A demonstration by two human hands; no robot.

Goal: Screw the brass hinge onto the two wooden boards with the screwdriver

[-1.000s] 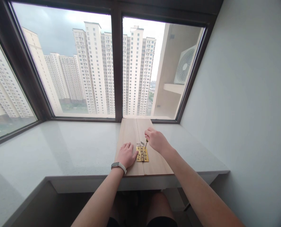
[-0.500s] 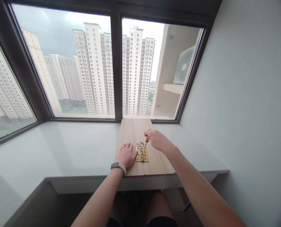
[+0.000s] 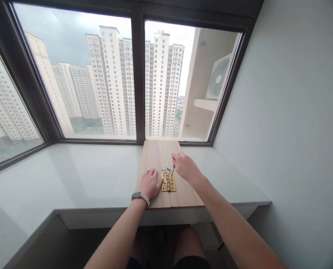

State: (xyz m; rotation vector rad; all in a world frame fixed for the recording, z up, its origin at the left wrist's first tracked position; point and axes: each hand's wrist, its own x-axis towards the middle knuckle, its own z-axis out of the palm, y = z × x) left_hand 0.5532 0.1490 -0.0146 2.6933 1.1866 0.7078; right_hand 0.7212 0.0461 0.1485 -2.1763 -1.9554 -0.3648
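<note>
My right hand is closed around the handle of a screwdriver, whose shaft slants down to the upper right part of a brass hinge. The hinge lies opened flat across the seam between two pale wooden boards. Fingers spread, my left hand rests flat on the left board, its thumb touching the hinge's left edge. Several small screws lie just beyond the hinge. Whether a screw sits under the screwdriver's tip is too small to tell.
The boards lie on a white windowsill counter, its front edge near my lap. Behind them stands a dark window frame. A plain wall rises on the right.
My right hand has turned on the screwdriver, covering more of its handle, and the forearm has shifted slightly left. The left hand and the hinge stay in place.
</note>
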